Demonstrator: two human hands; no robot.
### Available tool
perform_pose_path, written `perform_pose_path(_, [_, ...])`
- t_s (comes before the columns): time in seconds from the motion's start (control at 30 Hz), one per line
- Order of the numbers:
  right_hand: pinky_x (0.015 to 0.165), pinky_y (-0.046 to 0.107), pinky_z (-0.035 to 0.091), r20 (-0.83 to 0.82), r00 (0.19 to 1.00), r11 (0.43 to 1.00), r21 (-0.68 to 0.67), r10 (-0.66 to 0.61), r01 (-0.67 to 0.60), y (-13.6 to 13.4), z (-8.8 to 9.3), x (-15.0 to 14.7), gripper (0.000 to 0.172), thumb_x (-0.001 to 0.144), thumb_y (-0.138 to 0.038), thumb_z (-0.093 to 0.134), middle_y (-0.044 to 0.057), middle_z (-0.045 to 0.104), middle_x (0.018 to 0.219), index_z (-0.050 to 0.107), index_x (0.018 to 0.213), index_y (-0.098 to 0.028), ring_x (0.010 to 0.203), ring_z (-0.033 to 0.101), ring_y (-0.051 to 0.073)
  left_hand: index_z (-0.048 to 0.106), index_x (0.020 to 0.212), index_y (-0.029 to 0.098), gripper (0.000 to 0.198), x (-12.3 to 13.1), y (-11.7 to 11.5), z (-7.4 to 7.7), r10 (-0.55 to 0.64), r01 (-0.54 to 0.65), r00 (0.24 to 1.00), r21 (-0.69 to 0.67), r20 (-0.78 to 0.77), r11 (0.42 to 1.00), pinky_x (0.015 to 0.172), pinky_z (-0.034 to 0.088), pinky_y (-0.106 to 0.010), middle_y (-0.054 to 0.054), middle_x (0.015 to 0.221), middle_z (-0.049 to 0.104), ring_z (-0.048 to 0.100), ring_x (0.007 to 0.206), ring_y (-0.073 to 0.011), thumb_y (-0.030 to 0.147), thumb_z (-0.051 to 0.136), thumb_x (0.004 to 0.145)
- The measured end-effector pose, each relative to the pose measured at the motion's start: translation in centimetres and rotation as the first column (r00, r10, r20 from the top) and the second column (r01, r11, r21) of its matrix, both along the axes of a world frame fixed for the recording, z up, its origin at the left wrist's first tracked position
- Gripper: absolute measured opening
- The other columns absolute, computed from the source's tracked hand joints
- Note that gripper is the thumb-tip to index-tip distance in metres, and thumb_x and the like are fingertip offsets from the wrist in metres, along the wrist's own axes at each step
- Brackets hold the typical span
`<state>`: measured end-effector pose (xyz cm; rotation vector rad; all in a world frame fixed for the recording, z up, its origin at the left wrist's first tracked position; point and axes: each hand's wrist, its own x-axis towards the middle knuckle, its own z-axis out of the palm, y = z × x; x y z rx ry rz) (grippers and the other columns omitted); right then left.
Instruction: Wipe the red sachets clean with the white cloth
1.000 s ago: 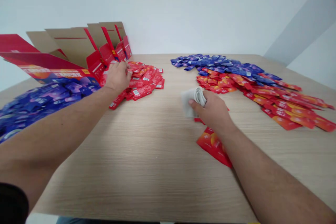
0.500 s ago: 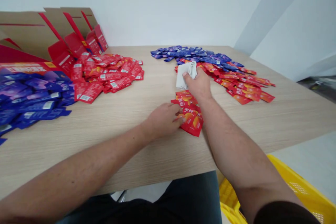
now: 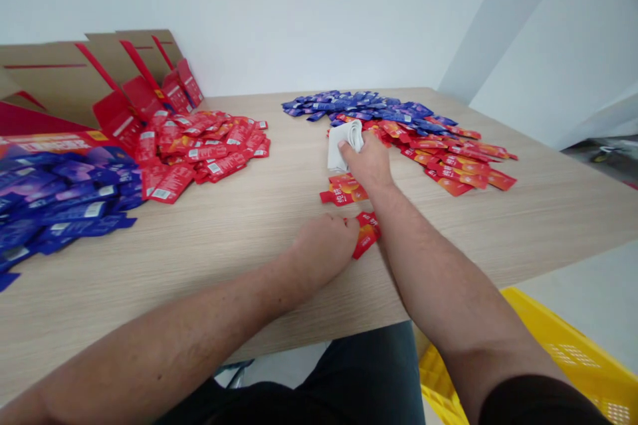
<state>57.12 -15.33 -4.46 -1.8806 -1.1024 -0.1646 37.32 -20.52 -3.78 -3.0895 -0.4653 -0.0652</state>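
My left hand (image 3: 326, 242) is closed on a red-orange sachet (image 3: 366, 236) near the table's front edge, its fingers curled round the packet. My right hand (image 3: 366, 163) lies farther out, gripping a folded white cloth (image 3: 341, 139) pressed on the wooden table (image 3: 224, 239). Two more red-orange sachets (image 3: 343, 191) lie just under the right wrist. Both forearms cross the near half of the table.
A red and blue sachet pile (image 3: 423, 139) spreads at the far right. A red sachet pile (image 3: 204, 146) and a blue pile (image 3: 54, 196) lie at the left, beside open cardboard boxes (image 3: 100, 80). A yellow crate (image 3: 558, 358) stands on the floor at the right.
My left hand left the red pile at the left, came over to the sachets by my right arm and pulled one toward the table's front edge. My right hand with the cloth slid farther away.
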Motion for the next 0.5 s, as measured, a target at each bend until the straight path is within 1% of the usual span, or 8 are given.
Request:
perform_pose_path(0.07, [0.089, 0.045, 0.049, -0.002, 1.000, 1.000, 0.005, 0.007, -0.007, -0.1, 0.0, -0.1, 0.033, 0.083, -0.044, 0.060, 0.015, 0.071, 0.099, 0.067, 0.098, -0.014, 0.094, 0.065, 0.030, 0.060, 0.109, 0.014, 0.029, -1.4, 0.6, -0.1, 0.024, -0.024, 0.999, -0.001, -0.029, 1.000, 0.065, 0.054, -0.039, -0.014, 0.092, 0.072, 0.071, 0.083, -0.0306, 0.015, 0.035, 0.096])
perform_pose_path(0.13, [0.088, 0.045, 0.050, -0.011, 1.000, 1.000, 0.002, 0.008, -0.008, -0.2, 0.1, -0.2, 0.034, 0.083, -0.045, 0.060, 0.015, 0.072, 0.098, 0.067, 0.098, -0.014, 0.092, 0.065, 0.030, 0.057, 0.112, 0.016, 0.028, -2.8, 1.6, -0.2, 0.088, -0.089, 0.995, -0.019, -0.042, 0.996, 0.064, 0.053, -0.037, -0.013, 0.092, 0.073, 0.072, 0.082, -0.0298, 0.019, 0.032, 0.099])
perform_pose_path(0.2, [0.084, 0.044, 0.050, -0.028, 1.000, 1.000, -0.007, 0.000, 0.000, -0.3, 0.1, -0.4, 0.035, 0.083, -0.046, 0.060, 0.015, 0.072, 0.096, 0.068, 0.097, -0.015, 0.089, 0.066, 0.030, 0.056, 0.110, 0.017, 0.026, -4.2, 2.8, -0.2, 0.187, -0.190, 0.981, -0.052, -0.054, 0.980, 0.064, 0.051, -0.036, -0.012, 0.088, 0.073, 0.072, 0.079, -0.0288, 0.025, 0.033, 0.100])
perform_pose_path(0.27, [0.081, 0.044, 0.051, -0.052, 0.999, 1.000, -0.006, -0.004, 0.004, -0.3, 0.1, -0.7, 0.036, 0.083, -0.047, 0.060, 0.015, 0.073, 0.094, 0.068, 0.097, -0.015, 0.087, 0.066, 0.030, 0.054, 0.108, 0.018, 0.025, -5.5, 4.2, -0.1, 0.328, -0.333, 0.943, -0.106, -0.063, 0.937, 0.063, 0.048, -0.034, -0.011, 0.082, 0.072, 0.071, 0.075, -0.0279, 0.030, 0.034, 0.100])
perform_pose_path(0.33, [0.080, 0.043, 0.051, -0.082, 0.997, 1.000, 0.007, 0.000, 0.000, -0.4, 0.1, -1.0, 0.037, 0.083, -0.047, 0.061, 0.014, 0.074, 0.094, 0.069, 0.098, -0.014, 0.086, 0.067, 0.029, 0.053, 0.107, 0.019, 0.023, -6.7, 5.7, 0.0, 0.476, -0.471, 0.879, -0.196, -0.025, 0.860, 0.060, 0.044, -0.032, -0.009, 0.078, 0.070, 0.069, 0.071, -0.0263, 0.032, 0.035, 0.099])
perform_pose_path(0.37, [0.080, 0.043, 0.051, -0.098, 0.995, 1.000, 0.016, 0.007, -0.005, -0.3, 0.2, -1.2, 0.037, 0.083, -0.047, 0.061, 0.014, 0.074, 0.094, 0.069, 0.098, -0.014, 0.086, 0.067, 0.029, 0.053, 0.105, 0.020, 0.022, -7.3, 6.5, 0.0, 0.541, -0.517, 0.840, -0.258, 0.029, 0.816, 0.060, 0.042, -0.031, -0.008, 0.077, 0.069, 0.067, 0.069, -0.0247, 0.032, 0.036, 0.099])
perform_pose_path(0.43, [0.080, 0.042, 0.051, -0.126, 0.991, 0.999, 0.043, 0.035, -0.029, -0.3, 0.3, -1.7, 0.038, 0.082, -0.048, 0.062, 0.014, 0.074, 0.095, 0.070, 0.099, -0.014, 0.086, 0.068, 0.029, 0.053, 0.095, 0.020, 0.018, -8.3, 8.1, -0.3, 0.625, -0.528, 0.755, -0.381, 0.198, 0.759, 0.062, 0.041, -0.030, -0.006, 0.078, 0.067, 0.063, 0.071, -0.0216, 0.032, 0.040, 0.096])
perform_pose_path(0.5, [0.079, 0.041, 0.051, -0.140, 0.986, 0.994, 0.075, 0.090, -0.080, -0.5, 0.6, -2.4, 0.040, 0.082, -0.048, 0.062, 0.013, 0.075, 0.096, 0.070, 0.101, -0.015, 0.087, 0.068, 0.028, 0.054, 0.084, 0.020, 0.016, -9.0, 9.6, -0.9, 0.674, -0.484, 0.648, -0.492, 0.355, 0.724, 0.065, 0.041, -0.029, -0.004, 0.078, 0.064, 0.059, 0.073, -0.0193, 0.032, 0.046, 0.092])
